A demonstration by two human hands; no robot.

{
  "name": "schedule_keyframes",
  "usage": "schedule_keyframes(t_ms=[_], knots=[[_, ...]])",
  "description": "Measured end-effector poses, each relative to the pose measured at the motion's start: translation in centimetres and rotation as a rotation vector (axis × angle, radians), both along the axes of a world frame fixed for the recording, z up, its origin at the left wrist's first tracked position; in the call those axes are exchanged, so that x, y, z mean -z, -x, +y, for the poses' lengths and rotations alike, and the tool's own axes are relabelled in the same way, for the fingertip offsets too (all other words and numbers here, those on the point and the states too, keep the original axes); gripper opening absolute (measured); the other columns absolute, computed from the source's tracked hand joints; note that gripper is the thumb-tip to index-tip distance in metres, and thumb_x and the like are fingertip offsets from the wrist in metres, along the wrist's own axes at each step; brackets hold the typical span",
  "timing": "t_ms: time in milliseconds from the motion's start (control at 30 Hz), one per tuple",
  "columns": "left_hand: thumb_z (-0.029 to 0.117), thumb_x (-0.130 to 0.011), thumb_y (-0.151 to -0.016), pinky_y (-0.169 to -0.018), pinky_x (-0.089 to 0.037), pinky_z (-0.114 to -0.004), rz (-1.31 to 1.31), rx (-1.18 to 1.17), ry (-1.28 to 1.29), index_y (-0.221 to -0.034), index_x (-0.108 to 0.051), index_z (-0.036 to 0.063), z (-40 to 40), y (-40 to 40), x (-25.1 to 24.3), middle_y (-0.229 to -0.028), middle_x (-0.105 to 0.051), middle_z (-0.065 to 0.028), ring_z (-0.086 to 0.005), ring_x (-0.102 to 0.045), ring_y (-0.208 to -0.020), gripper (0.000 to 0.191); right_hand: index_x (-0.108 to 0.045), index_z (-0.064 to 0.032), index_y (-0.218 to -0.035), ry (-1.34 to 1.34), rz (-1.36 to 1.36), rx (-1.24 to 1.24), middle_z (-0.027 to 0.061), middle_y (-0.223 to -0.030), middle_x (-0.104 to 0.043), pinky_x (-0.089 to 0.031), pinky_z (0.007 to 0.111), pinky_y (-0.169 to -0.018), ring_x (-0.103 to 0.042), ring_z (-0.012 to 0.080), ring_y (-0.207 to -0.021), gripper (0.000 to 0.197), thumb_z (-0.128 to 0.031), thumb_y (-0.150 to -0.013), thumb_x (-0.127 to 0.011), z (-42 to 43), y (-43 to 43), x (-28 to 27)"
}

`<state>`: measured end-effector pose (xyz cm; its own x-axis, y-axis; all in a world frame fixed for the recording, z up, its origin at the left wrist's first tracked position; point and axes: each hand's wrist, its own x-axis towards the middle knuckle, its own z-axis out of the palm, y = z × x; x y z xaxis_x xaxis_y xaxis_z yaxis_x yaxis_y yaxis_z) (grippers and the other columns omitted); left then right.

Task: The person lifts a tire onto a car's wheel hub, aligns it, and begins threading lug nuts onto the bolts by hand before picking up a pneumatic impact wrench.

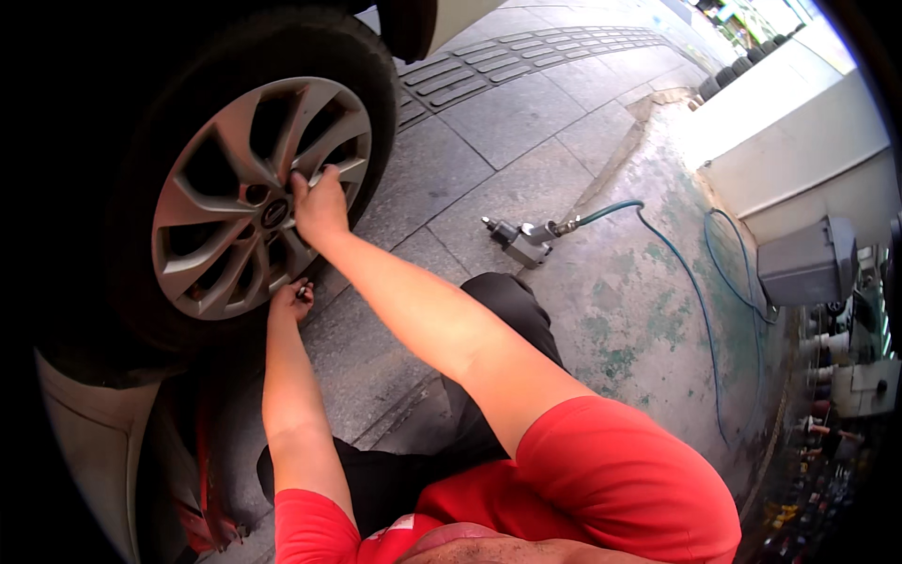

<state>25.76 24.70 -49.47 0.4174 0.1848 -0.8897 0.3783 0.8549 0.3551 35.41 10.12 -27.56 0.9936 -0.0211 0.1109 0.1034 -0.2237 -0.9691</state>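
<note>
An alloy wheel (236, 134) with its black tyre (384, 92) is under the wheel arch of a light-coloured car (91, 423). My right hand (323, 208) reaches to the wheel's middle, fingers by a spoke beside the centre cap (275, 213). Whatever lies between those fingertips is hidden by the hand. Lower down, near the rim's bottom edge, my left hand (290, 302) is curled palm up around a small dark metal part (303, 291), possibly a lug nut. Open lug holes (256, 194) show around the cap.
A pneumatic impact wrench (523, 243) lies on the paving, joined to a green air hose (676, 257) looping across the concrete. A red metal jack or stand (204, 486) is beneath the car. Farther right stands a grey plastic bin (803, 264); tyres (726, 76) line the far wall.
</note>
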Motion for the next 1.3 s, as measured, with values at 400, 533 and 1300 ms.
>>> schedule_keyframes(t_ms=[400, 533, 1300], knots=[[0.011, -0.049, -0.097, -0.052, -0.045, -0.024, -0.006, 0.027, 0.023, -0.111, -0.054, 0.0023, 1.5, -0.6, 2.3, -0.086, -0.057, -0.012, -0.0172, -0.05, -0.063, 0.017, -0.052, 0.0075, -0.1, 0.074, -0.215, 0.087, 0.0308, -0.089, -0.063, -0.047, 0.05, -0.078, -0.061, 0.0463, -0.09, 0.031, -0.021, -0.089, -0.06, 0.1, 0.1, 0.4], [0.011, -0.049, -0.097, -0.052, -0.045, -0.024, -0.011, 0.046, 0.033, -0.11, -0.055, 0.0022, 1.2, -0.6, 2.4, -0.086, -0.057, -0.0116, -0.0168, -0.05, -0.063, 0.017, -0.051, 0.0065, -0.1, -0.01, 0.01, -0.031, 0.0307, -0.09, -0.062, -0.047, 0.05, -0.079, -0.06, 0.0462, -0.091, 0.032, -0.022, -0.089, -0.059, -0.5, -0.9, 0.5], [0.012, -0.052, -0.096, -0.051, -0.044, -0.023, 0.0, 0.034, 0.021, -0.11, -0.055, 0.0027, 1.2, -0.6, 2.2, -0.084, -0.056, -0.0105, -0.0152, -0.048, -0.059, 0.017, -0.058, 0.0069, -0.092, -0.088, -0.045, -0.02, 0.0286, -0.089, -0.064, -0.048, 0.046, -0.074, -0.062, 0.0444, -0.087, 0.035, -0.027, -0.087, -0.063, 0.4, -0.3, 1.4]])
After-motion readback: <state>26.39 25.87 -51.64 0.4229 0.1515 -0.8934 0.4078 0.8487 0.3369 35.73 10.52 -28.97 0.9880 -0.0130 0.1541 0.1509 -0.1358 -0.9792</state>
